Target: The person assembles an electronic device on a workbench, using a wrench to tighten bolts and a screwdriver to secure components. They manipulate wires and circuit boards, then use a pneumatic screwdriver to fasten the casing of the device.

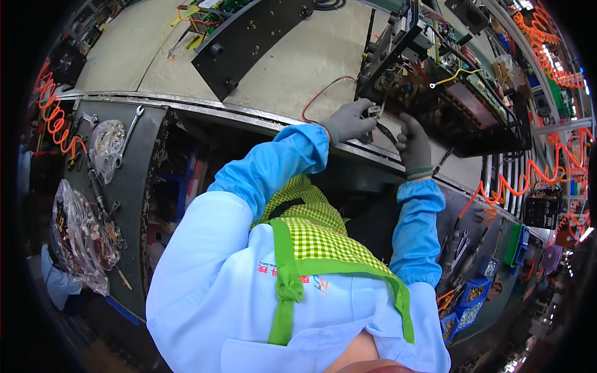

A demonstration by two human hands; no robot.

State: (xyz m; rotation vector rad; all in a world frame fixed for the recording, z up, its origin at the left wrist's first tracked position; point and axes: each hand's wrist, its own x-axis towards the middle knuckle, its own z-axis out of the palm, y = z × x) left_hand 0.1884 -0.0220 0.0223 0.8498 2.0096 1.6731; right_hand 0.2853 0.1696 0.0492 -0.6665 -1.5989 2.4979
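Both my hands wear grey gloves at the table's front edge, beside an opened black-framed electronic unit [472, 109] packed with circuit boards and wires. My left hand [349, 122] is closed, with a small pale metallic piece [374, 111] pinched at its fingertips; its exact kind is too small to tell. A black cable [387, 132] runs from near that piece toward my right hand [415, 146]. The right fingers are curled, and the cable's end seems to lie at the thumb. A red wire [320, 93] loops from the unit behind my left wrist.
A black metal panel [252, 40] lies on the table [298, 74] to the left. On the left side bench are a wrench [130, 133] and plastic bags [78, 236] of parts. Blue bins [469, 311] of hardware and hand tools lie at right. Orange coiled hoses [516, 183] hang at both sides.
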